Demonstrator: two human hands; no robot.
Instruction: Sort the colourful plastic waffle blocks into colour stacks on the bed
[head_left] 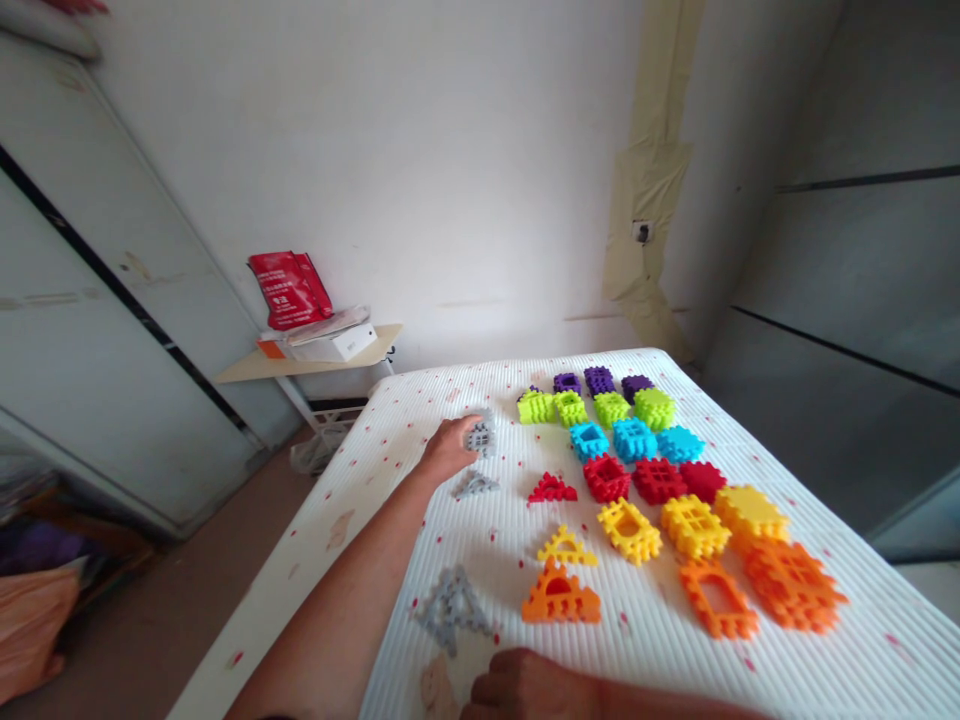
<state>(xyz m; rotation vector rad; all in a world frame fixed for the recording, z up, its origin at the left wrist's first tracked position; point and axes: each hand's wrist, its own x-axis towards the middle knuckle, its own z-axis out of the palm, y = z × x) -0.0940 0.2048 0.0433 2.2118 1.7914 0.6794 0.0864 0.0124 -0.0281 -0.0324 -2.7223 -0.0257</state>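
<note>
My left hand [448,449] reaches far across the white ribbed mattress [660,640] and is closed on a grey toothed plastic block [481,436]. My right hand [525,686] rests as a loose fist at the near edge, with nothing seen in it. Close to it lie a grey triangular piece [453,605] and an orange triangle [559,596]. A smaller grey triangle [474,486] lies just below my left hand. Rows of blocks fill the right side: purple [598,380], lime green [611,408], blue [634,440], red [658,480], yellow [694,525], orange [793,585].
A red triangle [552,489] and a yellow triangle [567,547] lie between the rows and the grey pieces. Left of the mattress stands a low shelf [307,364] with a red bag [289,288] and a white box. Grey cabinet doors line the left wall.
</note>
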